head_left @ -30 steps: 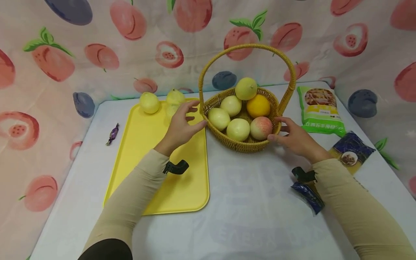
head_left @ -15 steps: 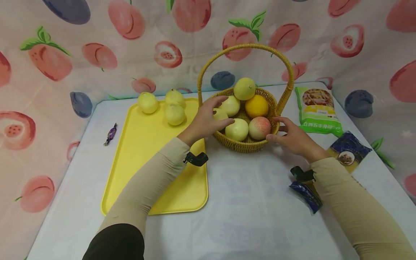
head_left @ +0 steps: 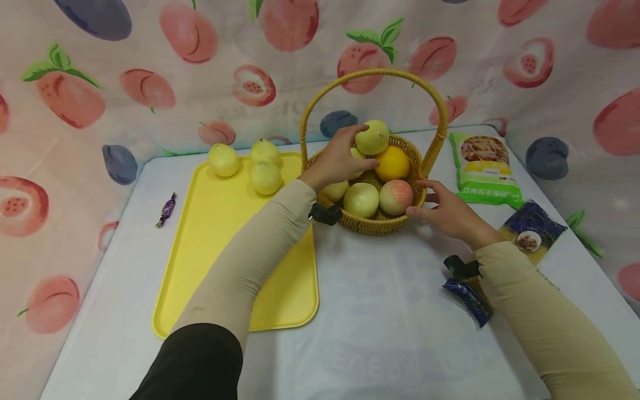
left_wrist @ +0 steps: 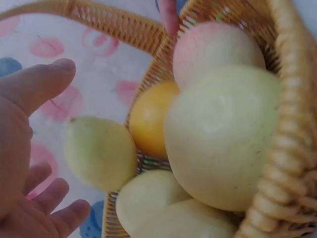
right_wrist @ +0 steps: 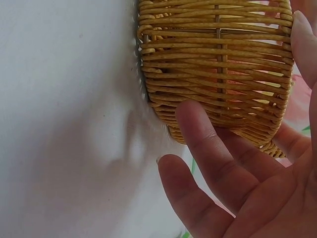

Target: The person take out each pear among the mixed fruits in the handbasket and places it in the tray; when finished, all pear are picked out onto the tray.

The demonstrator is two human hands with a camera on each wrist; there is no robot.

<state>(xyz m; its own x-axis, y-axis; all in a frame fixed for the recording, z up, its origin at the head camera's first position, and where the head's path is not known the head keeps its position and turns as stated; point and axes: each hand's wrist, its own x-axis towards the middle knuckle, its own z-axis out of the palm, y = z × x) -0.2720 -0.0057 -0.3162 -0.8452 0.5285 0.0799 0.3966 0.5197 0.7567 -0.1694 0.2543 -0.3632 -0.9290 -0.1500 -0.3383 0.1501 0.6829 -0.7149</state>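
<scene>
A wicker basket with a tall arched handle holds an orange, a pink-blushed peach and several pale yellow-green round fruits. My left hand reaches under the handle, over the left side of the basket. Its thumb and fingers are spread beside the rearmost yellow-green fruit; in the left wrist view a gap shows between them and that fruit. My right hand holds the basket's right end, thumb at the rim and fingers against the woven side.
Left of the basket lies a yellow tray with several yellow-green fruits at its far end. A purple-wrapped candy lies left of it. To the right are a green food bag, a blue-and-gold packet and a small blue packet.
My left hand has moved right, from beside the basket's left rim across the fruit to the rearmost one. The right hand has stayed at the basket's right end.
</scene>
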